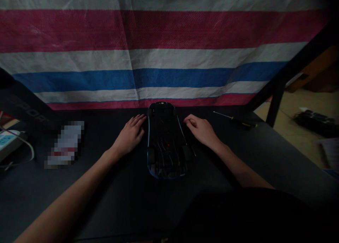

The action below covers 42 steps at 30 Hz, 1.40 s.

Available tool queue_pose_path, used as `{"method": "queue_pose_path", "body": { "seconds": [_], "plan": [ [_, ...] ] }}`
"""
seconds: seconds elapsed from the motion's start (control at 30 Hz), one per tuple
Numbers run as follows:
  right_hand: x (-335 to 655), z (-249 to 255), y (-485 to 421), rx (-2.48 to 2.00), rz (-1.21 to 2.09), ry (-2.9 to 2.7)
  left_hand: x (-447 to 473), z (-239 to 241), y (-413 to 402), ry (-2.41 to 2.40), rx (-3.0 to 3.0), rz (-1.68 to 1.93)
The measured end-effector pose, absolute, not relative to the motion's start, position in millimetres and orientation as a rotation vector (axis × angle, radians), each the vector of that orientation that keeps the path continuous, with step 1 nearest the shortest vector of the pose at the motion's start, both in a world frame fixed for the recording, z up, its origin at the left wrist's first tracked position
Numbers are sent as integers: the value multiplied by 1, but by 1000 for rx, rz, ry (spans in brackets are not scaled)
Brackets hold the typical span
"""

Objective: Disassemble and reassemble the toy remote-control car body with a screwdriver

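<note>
A toy car (165, 137) lies upside down on the dark table, its black underside and wheels facing up and a blue edge showing along its body. My left hand (131, 135) rests flat on the table to the left of the car, fingers stretched toward its side. Close to the car's right side, my right hand (200, 129) lies with its fingers curled in. What those fingers hold, if anything, is hidden. A thin rod (195, 152) shows beside the car's near right wheel.
On the right of the table (127, 207) lies a screwdriver (239, 122) with a dark and yellow handle. A pixelated pale object (67, 142) sits at the left, near a white power strip (10, 144) with a cable. Behind hangs a striped sheet (164, 77).
</note>
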State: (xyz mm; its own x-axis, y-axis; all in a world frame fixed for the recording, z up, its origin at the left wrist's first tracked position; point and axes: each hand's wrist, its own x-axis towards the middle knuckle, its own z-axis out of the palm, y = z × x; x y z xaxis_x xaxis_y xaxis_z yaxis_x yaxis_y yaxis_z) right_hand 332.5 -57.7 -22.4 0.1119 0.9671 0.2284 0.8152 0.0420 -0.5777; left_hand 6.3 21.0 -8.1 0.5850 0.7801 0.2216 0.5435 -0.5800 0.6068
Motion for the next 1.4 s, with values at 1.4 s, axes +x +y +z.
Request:
{"method": "queue_pose_path", "body": {
  "seconds": [1.4],
  "plan": [
    [335,-25,-60,-1775,279,-1829,8,-10,17,1130,2787,319]
  ]
}}
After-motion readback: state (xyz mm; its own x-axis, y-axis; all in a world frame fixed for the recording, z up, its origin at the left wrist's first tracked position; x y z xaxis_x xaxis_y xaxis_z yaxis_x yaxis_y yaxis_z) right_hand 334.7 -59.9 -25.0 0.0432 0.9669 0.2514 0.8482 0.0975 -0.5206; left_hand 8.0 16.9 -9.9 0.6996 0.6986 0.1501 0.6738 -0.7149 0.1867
